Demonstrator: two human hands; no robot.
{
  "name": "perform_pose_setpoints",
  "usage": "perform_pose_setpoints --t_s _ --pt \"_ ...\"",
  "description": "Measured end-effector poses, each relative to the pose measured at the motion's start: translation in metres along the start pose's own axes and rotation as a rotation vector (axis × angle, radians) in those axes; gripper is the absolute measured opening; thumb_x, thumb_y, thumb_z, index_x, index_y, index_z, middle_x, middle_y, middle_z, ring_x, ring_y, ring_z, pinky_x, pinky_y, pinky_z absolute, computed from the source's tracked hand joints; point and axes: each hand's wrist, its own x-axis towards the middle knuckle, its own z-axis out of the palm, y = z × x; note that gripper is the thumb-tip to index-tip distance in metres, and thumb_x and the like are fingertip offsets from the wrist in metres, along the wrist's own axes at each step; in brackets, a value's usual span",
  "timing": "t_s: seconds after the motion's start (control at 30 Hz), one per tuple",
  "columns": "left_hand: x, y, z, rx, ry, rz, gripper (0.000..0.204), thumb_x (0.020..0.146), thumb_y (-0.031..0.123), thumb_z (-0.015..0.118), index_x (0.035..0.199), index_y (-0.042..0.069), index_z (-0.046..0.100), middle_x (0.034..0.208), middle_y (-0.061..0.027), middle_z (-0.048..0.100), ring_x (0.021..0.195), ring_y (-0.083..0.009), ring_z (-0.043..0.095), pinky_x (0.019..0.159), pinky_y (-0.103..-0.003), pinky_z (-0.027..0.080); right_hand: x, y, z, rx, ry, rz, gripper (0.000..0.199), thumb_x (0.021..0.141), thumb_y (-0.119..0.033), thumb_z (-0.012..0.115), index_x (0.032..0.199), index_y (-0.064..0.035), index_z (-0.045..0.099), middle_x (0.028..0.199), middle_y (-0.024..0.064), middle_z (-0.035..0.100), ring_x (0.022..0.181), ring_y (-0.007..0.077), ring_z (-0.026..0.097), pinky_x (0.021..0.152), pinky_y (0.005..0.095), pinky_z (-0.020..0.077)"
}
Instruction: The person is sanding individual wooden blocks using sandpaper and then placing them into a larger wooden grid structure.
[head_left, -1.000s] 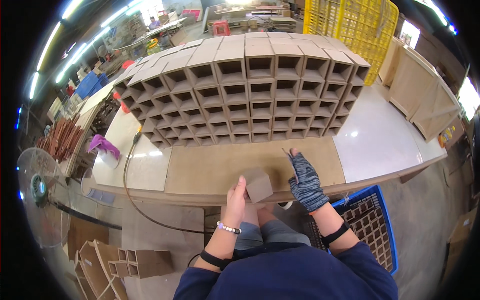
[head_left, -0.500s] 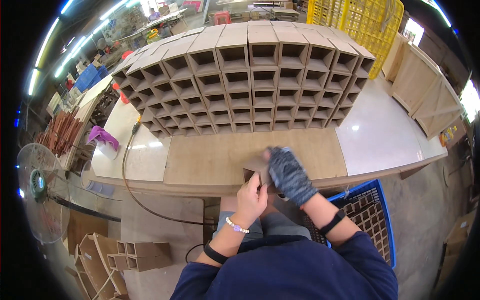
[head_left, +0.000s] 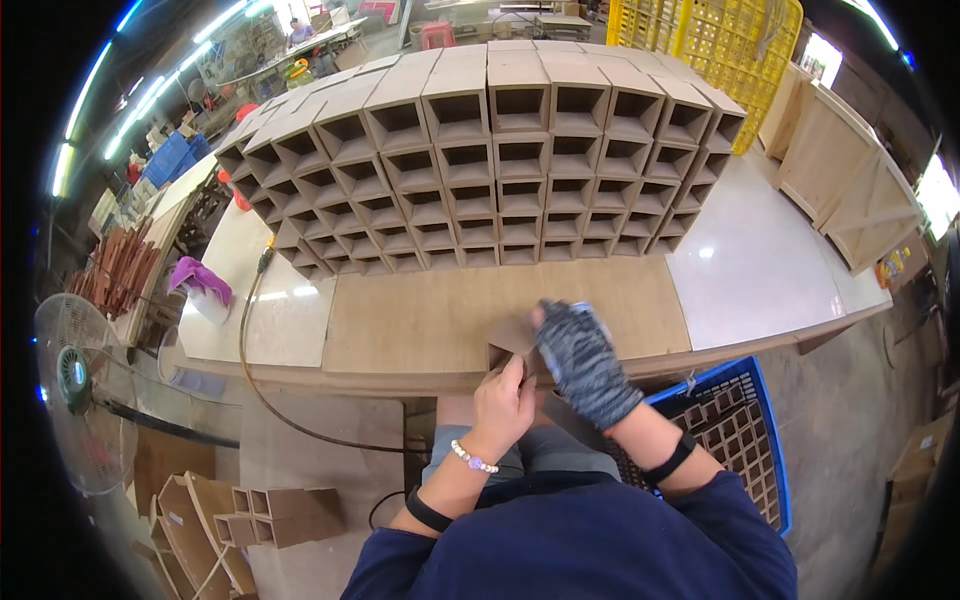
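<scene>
A small open wooden box [head_left: 512,345] rests at the near edge of the wooden board [head_left: 420,315] on the workbench. My bare left hand [head_left: 503,400] grips its near side from below. My right hand [head_left: 580,355], in a dark patterned glove, lies over the box's right side and top. Behind the board stands a tall stack of several identical square wooden boxes [head_left: 500,160], their openings facing me.
A blue crate [head_left: 750,440] holding more small boxes sits on the floor at my right. A cable [head_left: 250,350] hangs off the bench at the left. A floor fan [head_left: 75,390] and a purple cloth [head_left: 200,280] are at the left. Yellow crates [head_left: 720,45] stand at the back.
The box has come down from in front of me to the board's near edge. My right hand moved from flat on the board onto the box.
</scene>
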Motion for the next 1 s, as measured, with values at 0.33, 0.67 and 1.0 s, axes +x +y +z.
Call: perform_pose_setpoints --t_s 0.33,0.67,1.0 --pt "0.000 0.000 0.001 -0.022 0.004 0.000 0.031 0.072 0.004 0.054 0.103 -0.001 0.050 0.070 -0.0179 0.056 0.066 -0.0347 0.054 0.057 -0.042 0.043 0.000 0.004 0.005 0.009 0.019 -0.025 0.036 0.078 -0.010 0.047 0.112 0.0009 0.048 0.109 0.0183 0.053 0.103 0.0298 0.051 0.095 0.0401 0.0344" --pt "0.002 0.000 -0.002 -0.036 -0.010 -0.052 0.023 0.074 0.005 0.056 0.095 0.000 0.051 0.069 -0.0163 0.055 0.065 -0.0346 0.054 0.057 -0.042 0.042 0.006 0.018 0.012 0.037 -0.020 0.029 0.039 0.077 -0.009 0.049 0.115 0.0007 0.047 0.108 0.0181 0.054 0.106 0.0293 0.050 0.094 0.0402 0.0347" --pt "-0.004 0.001 -0.002 -0.080 0.002 -0.079 0.023 0.072 0.004 0.057 0.094 0.001 0.051 0.071 -0.0167 0.057 0.066 -0.0349 0.054 0.057 -0.042 0.043 0.004 0.025 0.010 -0.038 -0.053 0.082 0.034 0.080 -0.012 0.045 0.112 -0.0014 0.051 0.111 0.0163 0.054 0.103 0.0300 0.051 0.096 0.0397 0.0327"
